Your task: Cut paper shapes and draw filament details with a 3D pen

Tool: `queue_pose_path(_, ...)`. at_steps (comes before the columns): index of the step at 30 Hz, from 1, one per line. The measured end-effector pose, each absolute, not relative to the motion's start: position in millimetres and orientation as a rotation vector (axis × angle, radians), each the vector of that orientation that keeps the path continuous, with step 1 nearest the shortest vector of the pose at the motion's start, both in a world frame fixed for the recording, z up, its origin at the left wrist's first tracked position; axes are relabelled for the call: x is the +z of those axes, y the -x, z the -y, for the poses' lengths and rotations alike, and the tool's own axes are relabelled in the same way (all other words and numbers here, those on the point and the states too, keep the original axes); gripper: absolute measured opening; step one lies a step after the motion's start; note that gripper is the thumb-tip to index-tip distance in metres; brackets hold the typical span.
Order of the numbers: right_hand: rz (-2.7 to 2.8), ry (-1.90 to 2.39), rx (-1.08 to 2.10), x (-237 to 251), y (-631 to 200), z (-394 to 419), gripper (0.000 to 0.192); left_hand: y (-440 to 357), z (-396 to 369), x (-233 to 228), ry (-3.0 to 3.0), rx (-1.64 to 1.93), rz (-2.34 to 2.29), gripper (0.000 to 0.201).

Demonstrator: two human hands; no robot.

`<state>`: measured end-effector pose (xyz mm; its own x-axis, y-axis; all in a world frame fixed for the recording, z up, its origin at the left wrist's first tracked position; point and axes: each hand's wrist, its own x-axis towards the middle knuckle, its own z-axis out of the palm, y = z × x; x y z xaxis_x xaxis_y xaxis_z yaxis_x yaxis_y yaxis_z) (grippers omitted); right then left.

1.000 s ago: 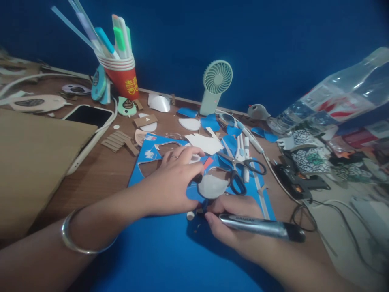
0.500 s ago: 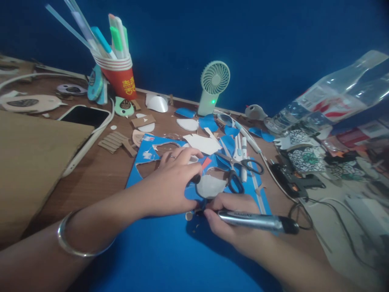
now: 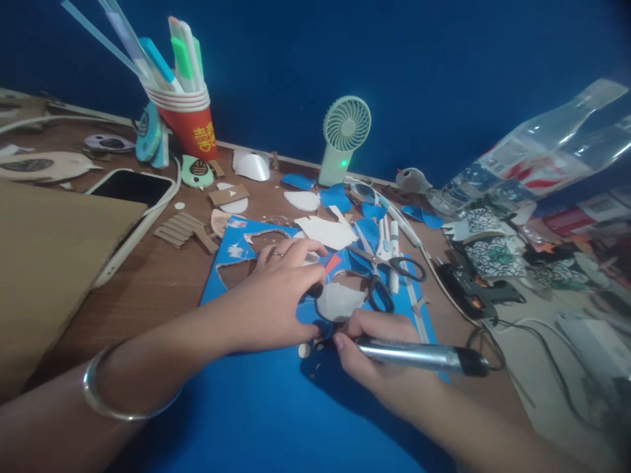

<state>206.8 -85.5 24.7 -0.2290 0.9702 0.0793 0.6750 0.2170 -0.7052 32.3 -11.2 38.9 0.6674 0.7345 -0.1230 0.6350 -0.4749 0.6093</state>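
The left hand lies flat, pinning the blue sheet; the right hand, grip closed on a marker, probably traces the white template.

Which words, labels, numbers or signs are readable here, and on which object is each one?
Yellow sign on the red paper cup: printed characters, too blurred to read.
Dark lettering on the silver marker in the right hand: too blurred to read.
Red label on the plastic bottle: unreadable.
Nothing else carries text.
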Motion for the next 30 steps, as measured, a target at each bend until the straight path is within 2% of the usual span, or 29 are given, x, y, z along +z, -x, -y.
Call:
queue_pose_path(8, 1.841, 1.458, 0.88, 23.4, -208.2, 87.4, 0.026, -33.6, 11.1, 40.6, -2.237, 0.188, -1.057, 0.03)
queue_pose_path(25, 1.962, 1.505, 0.8, 24.7, -209.2, 87.7, 0.025, -32.2, 10.2, 38.9, -2.281, 0.21, -1.009, 0.027)
queue_pose_path(30, 1.89, 1.406, 0.96, 24.5, -207.6, 86.1, 0.022, -32.3, 9.7, 35.9, -2.314, 0.247, -0.995, 0.024)
